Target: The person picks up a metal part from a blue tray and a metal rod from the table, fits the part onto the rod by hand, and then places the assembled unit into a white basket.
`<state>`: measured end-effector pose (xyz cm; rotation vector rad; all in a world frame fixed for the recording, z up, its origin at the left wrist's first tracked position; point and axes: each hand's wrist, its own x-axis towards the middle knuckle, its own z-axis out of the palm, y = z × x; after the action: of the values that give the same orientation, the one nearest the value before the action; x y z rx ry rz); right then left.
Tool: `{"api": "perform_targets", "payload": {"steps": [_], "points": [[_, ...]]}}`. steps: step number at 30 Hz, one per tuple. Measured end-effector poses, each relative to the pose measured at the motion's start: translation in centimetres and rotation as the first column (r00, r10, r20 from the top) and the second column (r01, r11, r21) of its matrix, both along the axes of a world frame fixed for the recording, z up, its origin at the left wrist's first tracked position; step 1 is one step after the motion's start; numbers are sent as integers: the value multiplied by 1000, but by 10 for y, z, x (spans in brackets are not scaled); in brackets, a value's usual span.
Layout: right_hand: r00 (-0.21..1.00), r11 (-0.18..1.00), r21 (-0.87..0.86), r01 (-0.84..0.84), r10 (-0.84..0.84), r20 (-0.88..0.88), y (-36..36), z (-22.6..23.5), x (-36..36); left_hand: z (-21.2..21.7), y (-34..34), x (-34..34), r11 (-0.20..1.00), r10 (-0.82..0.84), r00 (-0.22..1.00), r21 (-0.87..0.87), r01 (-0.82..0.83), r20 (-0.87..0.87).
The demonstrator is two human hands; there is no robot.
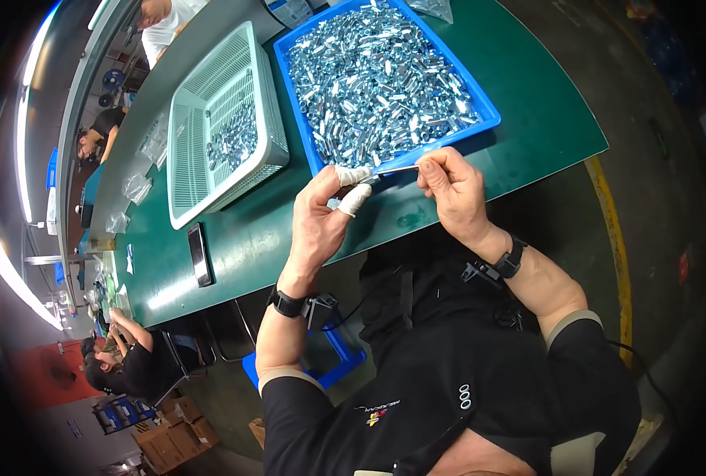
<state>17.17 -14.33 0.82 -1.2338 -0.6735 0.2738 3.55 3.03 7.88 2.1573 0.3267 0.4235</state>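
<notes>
My left hand [327, 208], with white finger cots on the thumb and forefinger, pinches a small shiny metal part [373, 179]. From the right, my right hand [453, 193] grips a thin metal rod [400, 169] between thumb and fingers, its far end meeting the part in my left fingers. Both hands are held just over the near edge of a blue tray [489, 119], heaped with small silvery metal parts [380, 79]. Left of it stands a pale green plastic basket [180, 166] with a smaller pile of metal parts [232, 139] inside.
A dark phone [200, 254] lies on the green table [321, 262], near its front edge. Clear plastic bags [137, 188] are scattered at the left. Other people [142, 357] sit along the table's left side and far end. A blue stool [338, 357] stands below.
</notes>
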Motion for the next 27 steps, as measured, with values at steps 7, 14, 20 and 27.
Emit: {"api": "perform_targets", "payload": {"steps": [7, 14, 20, 27], "points": [[999, 1000, 23, -4, 3, 41, 0, -1, -2, -6, -2, 0, 998, 38, 999, -44, -38, -6], [995, 995, -50, -90, 92, 45, -4, -1, -1, -2, -13, 4, 999, -32, 999, 41, 32, -16], [976, 965, -180, -190, 206, 73, -6, 12, 1, 0, -24, 5, 997, -41, 999, 64, 40, 16], [978, 979, -88, -183, 191, 85, -6, 10, 1, 13, -18, -5, 985, -18, 1000, 170, 14, 24]]}}
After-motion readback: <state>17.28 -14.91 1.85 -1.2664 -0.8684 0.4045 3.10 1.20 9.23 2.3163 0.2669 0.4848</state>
